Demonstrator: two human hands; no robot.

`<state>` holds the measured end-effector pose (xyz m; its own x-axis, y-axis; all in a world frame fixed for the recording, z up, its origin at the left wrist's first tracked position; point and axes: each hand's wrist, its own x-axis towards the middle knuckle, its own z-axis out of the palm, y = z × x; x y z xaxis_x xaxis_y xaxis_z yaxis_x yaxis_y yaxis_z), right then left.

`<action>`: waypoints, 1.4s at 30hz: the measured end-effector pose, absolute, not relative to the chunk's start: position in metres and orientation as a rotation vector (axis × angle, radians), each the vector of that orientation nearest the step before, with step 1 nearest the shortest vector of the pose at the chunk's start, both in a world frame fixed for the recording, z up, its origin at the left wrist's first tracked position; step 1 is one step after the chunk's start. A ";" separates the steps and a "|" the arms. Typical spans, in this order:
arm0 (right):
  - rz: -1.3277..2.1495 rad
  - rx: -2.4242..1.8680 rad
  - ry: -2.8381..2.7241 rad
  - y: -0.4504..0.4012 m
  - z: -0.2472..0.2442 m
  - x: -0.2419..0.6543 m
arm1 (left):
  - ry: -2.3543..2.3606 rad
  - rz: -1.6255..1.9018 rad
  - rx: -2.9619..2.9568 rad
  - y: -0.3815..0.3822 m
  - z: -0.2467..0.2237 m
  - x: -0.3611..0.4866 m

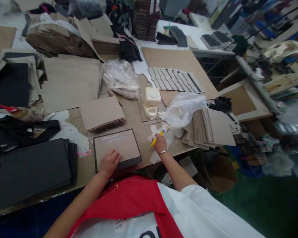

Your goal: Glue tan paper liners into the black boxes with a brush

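One board (129,147) lies on one dark sheet (125,163) at the worktop's (85,170) near edge, the left hand (110,162) resting on it, grip loose around nothing, probably steadying it. The right hand (161,144), grip closed round one brush (162,132), points its bristles away, perhaps keeping them off the board. Beyond sit one jug (152,96) and two plastic bags (120,77).

Matt cardboard panel (129,143) with glossy streaks (114,138), smooth plastic-looking brush handle (153,142), crinkled shiny plastic bag (121,77)
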<state>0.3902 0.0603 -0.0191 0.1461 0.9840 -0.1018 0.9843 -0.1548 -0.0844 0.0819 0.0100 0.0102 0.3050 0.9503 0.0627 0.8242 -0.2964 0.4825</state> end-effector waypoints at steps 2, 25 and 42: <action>-0.199 2.384 2.034 0.066 -0.029 0.391 | 1.608 0.497 2.171 0.011 0.005 0.091; -0.177 2.142 2.374 0.056 -0.061 0.396 | 1.488 0.797 1.737 0.029 0.028 0.121; -1.728 2.284 2.679 0.071 0.082 0.322 | 1.033 0.438 0.933 0.066 0.054 0.158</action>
